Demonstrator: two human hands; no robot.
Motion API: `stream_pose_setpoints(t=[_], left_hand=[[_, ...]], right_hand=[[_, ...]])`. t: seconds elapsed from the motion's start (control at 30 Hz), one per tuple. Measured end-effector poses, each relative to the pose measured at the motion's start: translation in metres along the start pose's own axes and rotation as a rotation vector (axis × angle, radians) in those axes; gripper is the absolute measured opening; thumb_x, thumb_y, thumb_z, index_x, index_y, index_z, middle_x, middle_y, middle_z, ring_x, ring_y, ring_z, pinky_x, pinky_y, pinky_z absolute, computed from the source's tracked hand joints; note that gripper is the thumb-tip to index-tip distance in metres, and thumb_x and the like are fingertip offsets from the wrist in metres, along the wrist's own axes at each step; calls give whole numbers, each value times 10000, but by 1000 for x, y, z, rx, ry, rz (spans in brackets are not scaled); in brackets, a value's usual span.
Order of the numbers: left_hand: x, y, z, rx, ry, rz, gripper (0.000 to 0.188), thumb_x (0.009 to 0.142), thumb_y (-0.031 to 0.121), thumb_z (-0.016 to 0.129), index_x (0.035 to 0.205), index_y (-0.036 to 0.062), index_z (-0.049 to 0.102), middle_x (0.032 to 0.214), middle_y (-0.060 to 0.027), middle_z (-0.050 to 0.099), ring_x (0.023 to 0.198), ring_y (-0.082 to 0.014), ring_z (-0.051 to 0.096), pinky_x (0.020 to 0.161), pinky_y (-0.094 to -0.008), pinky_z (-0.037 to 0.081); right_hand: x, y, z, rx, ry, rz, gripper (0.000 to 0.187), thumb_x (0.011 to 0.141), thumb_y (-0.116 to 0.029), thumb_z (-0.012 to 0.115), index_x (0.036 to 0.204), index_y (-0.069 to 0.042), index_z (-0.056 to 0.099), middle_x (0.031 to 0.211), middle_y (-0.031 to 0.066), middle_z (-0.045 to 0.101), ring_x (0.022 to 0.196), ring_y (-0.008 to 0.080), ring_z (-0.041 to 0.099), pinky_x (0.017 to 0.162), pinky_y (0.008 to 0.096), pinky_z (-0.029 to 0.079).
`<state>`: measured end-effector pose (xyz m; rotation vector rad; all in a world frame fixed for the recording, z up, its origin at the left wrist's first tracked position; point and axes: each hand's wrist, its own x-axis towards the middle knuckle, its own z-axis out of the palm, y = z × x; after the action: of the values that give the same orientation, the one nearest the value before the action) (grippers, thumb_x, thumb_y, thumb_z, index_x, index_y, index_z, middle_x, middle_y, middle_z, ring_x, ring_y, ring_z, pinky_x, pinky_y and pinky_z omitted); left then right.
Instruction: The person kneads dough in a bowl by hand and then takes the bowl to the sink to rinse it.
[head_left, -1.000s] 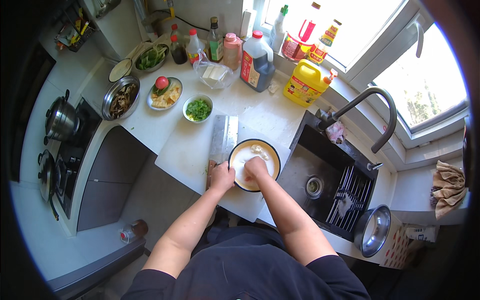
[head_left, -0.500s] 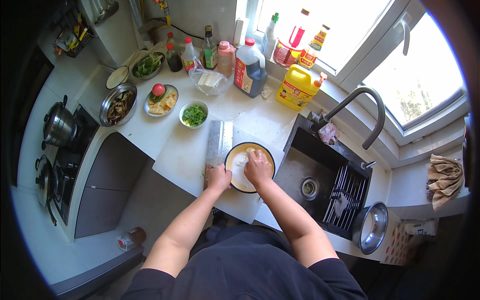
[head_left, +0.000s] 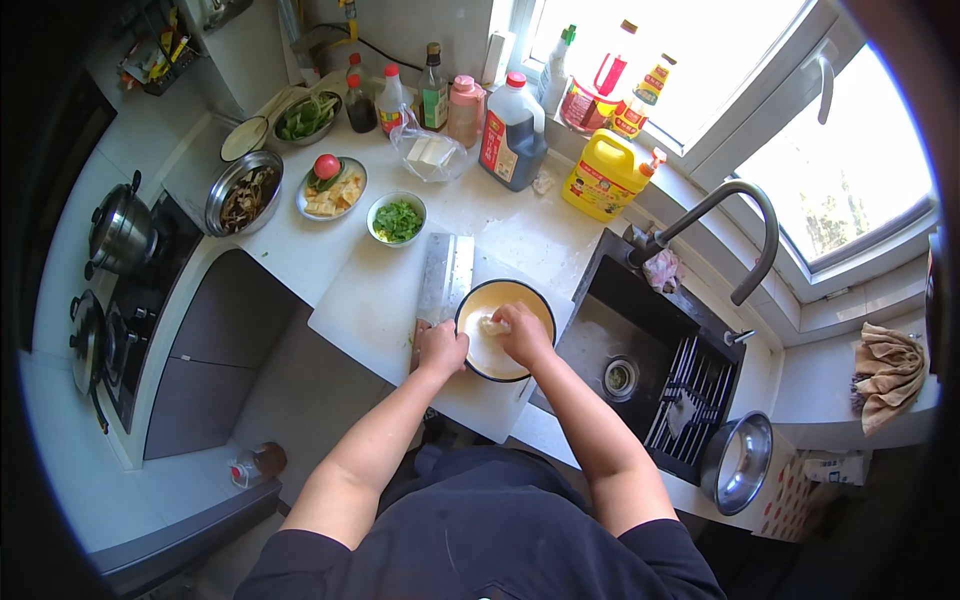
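A dark-rimmed bowl with a yellow inside (head_left: pixel 540 298) rests on the white cutting board (head_left: pixel 355 318). White flour (head_left: pixel 484 352) lies in its bottom. My left hand (head_left: pixel 441 348) is closed on the bowl's left rim. Inside the bowl, my right hand (head_left: pixel 525 333) has its fingers bent together at a pale, doughy lump (head_left: pixel 490 326), which they partly cover. Just behind my left hand lies a cleaver (head_left: pixel 440 275), its broad blade pointing away from me and its wooden handle partly hidden.
Beyond the board stand a bowl of chopped greens (head_left: pixel 396 219), a plate (head_left: pixel 330 190) with a tomato and a metal bowl of mushrooms (head_left: pixel 240 195). Bottles (head_left: pixel 512 130) line the back. At right is the sink (head_left: pixel 600 350) with its faucet (head_left: pixel 765 225); a steel bowl (head_left: pixel 738 462) sits by its near corner.
My right hand's fingers have drawn back from the bowl's far side toward its middle. The left hand keeps its hold on the rim. The whole view has shifted slightly.
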<state>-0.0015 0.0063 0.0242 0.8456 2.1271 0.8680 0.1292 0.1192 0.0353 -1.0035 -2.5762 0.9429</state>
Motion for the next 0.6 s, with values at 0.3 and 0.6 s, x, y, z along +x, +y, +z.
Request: stream_pose_setpoints(t=[0.3,0.6], left_hand=[[-1,5,-2,-63,-21,-45,205,795,137,465,785,-43,563,584,-176,615,451,-228,618,499,-329,521],[0,6,-3,-57,-27,-38,200,794,131,465,767,-44,556,586,-180,615,447,-223,619,502,-327,522]], right_hand=[[-17,9,-22,209,-248,96,189,672,-66,606,842,-48,685,732,89,650,698,185,625,647,306,499],[25,3,1,329,-587,610,171,761,-56,515,703,31,650,638,118,638,515,197,629,483,304,532]])
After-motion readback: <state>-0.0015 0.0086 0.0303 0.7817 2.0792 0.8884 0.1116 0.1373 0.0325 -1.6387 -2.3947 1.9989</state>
